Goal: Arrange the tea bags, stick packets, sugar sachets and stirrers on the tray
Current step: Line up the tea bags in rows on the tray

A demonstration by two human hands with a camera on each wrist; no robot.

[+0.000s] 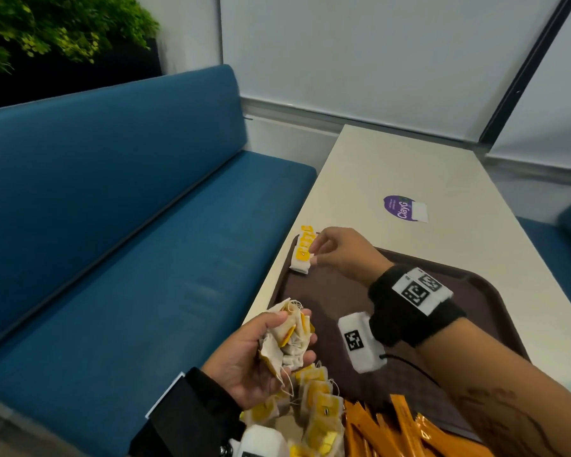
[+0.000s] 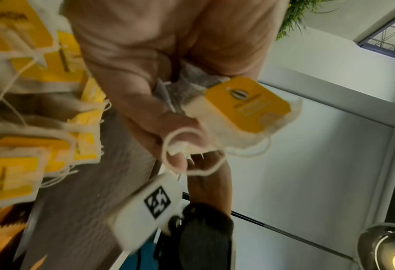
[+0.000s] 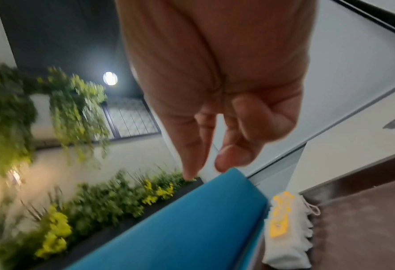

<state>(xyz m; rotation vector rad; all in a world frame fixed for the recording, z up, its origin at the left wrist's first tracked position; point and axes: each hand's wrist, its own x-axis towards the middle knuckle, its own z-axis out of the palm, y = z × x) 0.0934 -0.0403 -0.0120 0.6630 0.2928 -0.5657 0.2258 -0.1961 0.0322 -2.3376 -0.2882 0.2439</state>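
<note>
My left hand [image 1: 261, 354] clutches a bunch of tea bags [image 1: 289, 338]. Ahead of it, my right hand [image 1: 340, 255] hovers just beside the neat row of tea bags [image 1: 302, 255] in the tray's [image 1: 475, 291] corner, fingers loosely curled, holding nothing.

Blue bench [image 1: 139, 206], white table [image 1: 409, 179], purple sticker [image 1: 400, 208], green plants [image 1: 47, 28]

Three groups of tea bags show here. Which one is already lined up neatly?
The row of tea bags at the tray's far left corner, by the right hand. The bunch in the left hand is crumpled; the pile at the near edge lies loose.
</note>
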